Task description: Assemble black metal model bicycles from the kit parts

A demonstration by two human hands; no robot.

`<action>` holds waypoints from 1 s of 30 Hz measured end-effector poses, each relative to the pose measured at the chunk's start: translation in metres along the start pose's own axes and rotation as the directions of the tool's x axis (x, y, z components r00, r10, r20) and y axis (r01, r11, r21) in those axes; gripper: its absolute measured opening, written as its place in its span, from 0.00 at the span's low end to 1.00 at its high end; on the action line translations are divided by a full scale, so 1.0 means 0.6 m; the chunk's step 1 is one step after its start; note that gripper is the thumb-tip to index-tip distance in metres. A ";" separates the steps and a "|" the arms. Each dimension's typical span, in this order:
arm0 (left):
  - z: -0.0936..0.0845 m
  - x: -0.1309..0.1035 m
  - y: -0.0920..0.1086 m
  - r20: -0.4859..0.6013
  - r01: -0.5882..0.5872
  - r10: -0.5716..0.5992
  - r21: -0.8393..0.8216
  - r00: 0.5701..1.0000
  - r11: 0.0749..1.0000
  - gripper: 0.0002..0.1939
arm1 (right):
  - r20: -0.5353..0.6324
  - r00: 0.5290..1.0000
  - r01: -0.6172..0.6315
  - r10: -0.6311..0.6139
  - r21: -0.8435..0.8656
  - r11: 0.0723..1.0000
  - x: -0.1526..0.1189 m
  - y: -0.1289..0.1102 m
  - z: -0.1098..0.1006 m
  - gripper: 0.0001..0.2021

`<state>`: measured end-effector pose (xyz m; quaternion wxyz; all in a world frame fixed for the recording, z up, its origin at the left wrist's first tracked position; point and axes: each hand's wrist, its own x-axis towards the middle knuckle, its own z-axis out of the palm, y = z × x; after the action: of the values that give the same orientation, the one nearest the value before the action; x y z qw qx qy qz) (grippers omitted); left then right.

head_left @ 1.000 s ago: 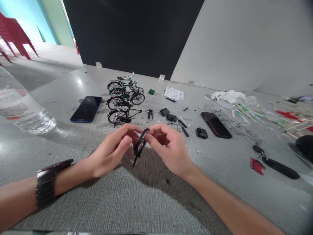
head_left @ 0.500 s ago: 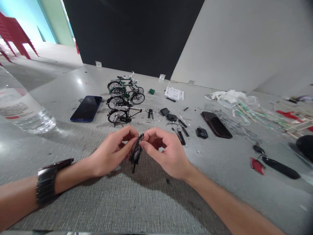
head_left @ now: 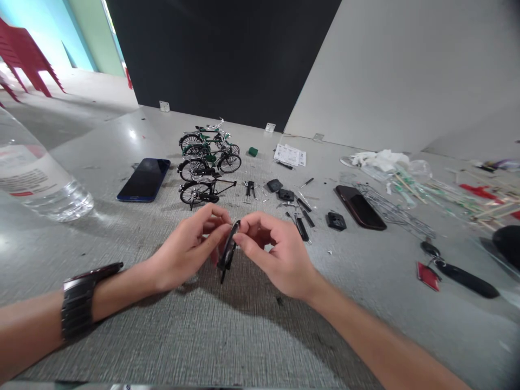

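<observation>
Between left hand and right hand, black bicycle part

Clear plastic water bottle, white label with red patch, at left of table. Blue-edged smartphone right of it, flat, screen dark. Second, dark smartphone on right side. Nearer: key fob, red tag, black strap, bunched together. Black panel and white panel behind table. Stacked red plastic chairs far left, beyond table.
</observation>
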<state>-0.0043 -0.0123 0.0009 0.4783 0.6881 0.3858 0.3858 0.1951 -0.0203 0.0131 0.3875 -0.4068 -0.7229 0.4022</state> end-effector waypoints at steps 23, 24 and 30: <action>-0.004 0.003 -0.017 -0.058 -0.137 0.146 0.136 0.988 0.981 0.07 | -0.133 0.958 0.210 -0.254 -0.279 0.937 0.000 0.007 0.005 0.04; -0.003 0.002 -0.016 -0.052 -0.128 0.135 0.126 0.989 0.984 0.07 | -0.132 0.960 0.204 -0.246 -0.270 0.941 0.000 0.007 0.005 0.04; -0.002 -0.003 -0.010 -0.028 -0.091 0.093 0.080 0.995 0.993 0.09 | -0.083 0.975 0.184 -0.208 -0.226 0.956 -0.001 0.009 0.002 0.03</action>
<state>-0.0069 -0.0119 -0.0049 0.4266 0.7172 0.3760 0.4028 0.1961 -0.0193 0.0075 0.4165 -0.3937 -0.7777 0.2582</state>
